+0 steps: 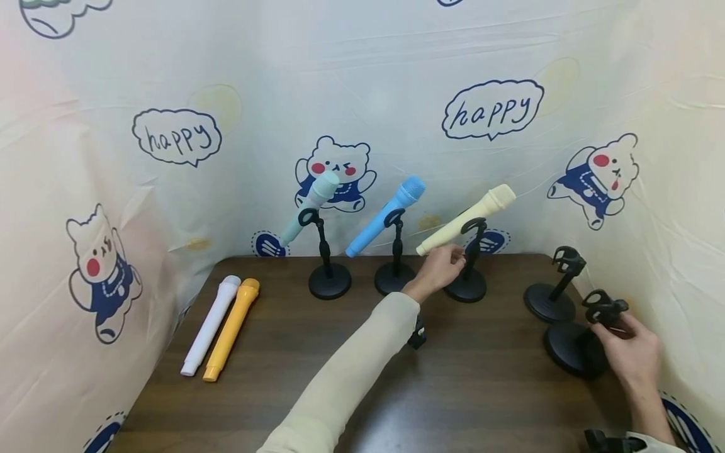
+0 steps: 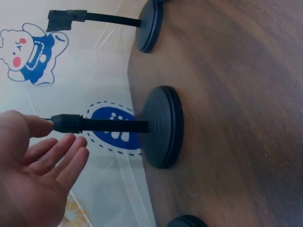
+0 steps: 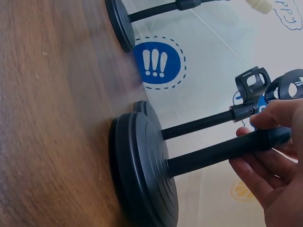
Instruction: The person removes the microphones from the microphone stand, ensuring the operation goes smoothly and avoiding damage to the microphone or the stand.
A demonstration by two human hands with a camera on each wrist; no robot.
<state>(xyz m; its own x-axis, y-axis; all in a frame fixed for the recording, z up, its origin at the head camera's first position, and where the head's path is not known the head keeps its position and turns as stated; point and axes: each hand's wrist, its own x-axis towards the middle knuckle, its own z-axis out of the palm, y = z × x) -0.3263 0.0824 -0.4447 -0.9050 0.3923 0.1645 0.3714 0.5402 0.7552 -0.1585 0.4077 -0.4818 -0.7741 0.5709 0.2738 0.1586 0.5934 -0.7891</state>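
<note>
My left hand (image 1: 443,269) is beside the microphone stand (image 1: 467,284) that carries a cream microphone (image 1: 467,219). In the left wrist view the thumb (image 2: 39,126) is right at the collar of that stand, while the other fingers extend below it, not wrapped round the pole. At the right, my right hand (image 1: 631,352) grips the upper pole of another black microphone stand (image 3: 213,153), thumb on one side and fingers on the other. That stand's clip is vacant, and its round base tilts in the head view. Close behind it is a similar stand (image 1: 549,303) with a vacant clip.
A mint microphone (image 1: 310,207) and a blue microphone (image 1: 386,216) rest in stands at the table's back edge. White (image 1: 211,326) and orange (image 1: 231,330) microphones lie at the left on the brown table (image 1: 283,390). A printed cloth (image 1: 391,82) hangs behind.
</note>
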